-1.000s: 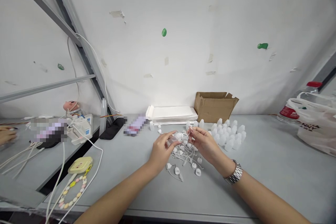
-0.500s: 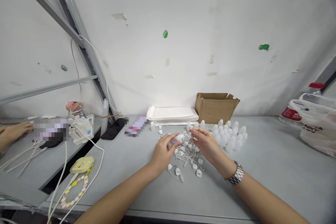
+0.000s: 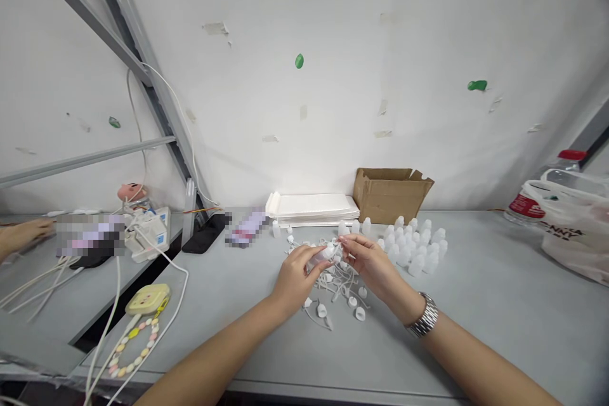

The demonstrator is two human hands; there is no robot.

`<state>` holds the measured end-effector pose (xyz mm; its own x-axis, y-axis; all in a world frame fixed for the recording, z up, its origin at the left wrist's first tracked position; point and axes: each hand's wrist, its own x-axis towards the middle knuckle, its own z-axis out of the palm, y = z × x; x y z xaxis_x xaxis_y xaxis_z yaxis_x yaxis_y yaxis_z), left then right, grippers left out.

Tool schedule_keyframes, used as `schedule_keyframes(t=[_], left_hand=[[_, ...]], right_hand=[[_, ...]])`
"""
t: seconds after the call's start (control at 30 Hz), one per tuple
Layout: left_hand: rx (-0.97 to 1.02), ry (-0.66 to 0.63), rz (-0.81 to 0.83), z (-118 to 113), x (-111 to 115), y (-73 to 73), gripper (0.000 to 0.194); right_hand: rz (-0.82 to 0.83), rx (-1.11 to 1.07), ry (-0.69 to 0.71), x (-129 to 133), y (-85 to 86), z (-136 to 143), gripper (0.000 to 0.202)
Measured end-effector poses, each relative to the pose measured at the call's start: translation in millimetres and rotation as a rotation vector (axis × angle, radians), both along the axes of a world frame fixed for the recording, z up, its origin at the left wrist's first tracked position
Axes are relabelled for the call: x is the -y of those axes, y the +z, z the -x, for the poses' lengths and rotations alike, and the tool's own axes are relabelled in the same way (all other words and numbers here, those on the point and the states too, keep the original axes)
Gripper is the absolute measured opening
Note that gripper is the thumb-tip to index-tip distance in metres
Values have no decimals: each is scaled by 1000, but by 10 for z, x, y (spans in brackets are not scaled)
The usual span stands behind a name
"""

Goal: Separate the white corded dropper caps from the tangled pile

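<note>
My left hand is closed around a small translucent plastic bottle, held tilted with its neck toward the right. Close to that neck, my right hand has its thumb and fingertips pinched together; what is between them is too small to make out. Under both hands lies a loose pile of white caps with thin pale cords. To the right of my right hand, several similar small bottles stand upright in a cluster.
A stack of white flat packs and an open cardboard box stand against the wall. Far right are a plastic bag and a red-capped bottle. Cables, a beaded strap and another person's hand are at left.
My right hand has moved slightly left, closer to the neck of the bottle. My left hand keeps its hold on the bottle. At far left, the other person's hand has shifted a little left.
</note>
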<state>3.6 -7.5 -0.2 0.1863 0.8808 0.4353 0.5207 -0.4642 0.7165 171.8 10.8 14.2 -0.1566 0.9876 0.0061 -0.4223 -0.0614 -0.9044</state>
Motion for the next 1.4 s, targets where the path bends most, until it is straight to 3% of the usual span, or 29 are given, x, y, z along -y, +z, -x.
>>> schedule_keyframes(t=[0.53,0.97,1.17,1.4], left_hand=[[40,-34,58,-21,21,41,25],[443,-248,488,-124,38,16,32],[545,-285,584,-164,49,26,37],[549,-288,587,-151,28,23,39]], right_hand=[[46,-49,37,43,5,41,20],[-33,-52,37,112,-31,116,20],[-35,-66,88,127,-102,141,20],[-65,-83,114,151,-107,200,23]])
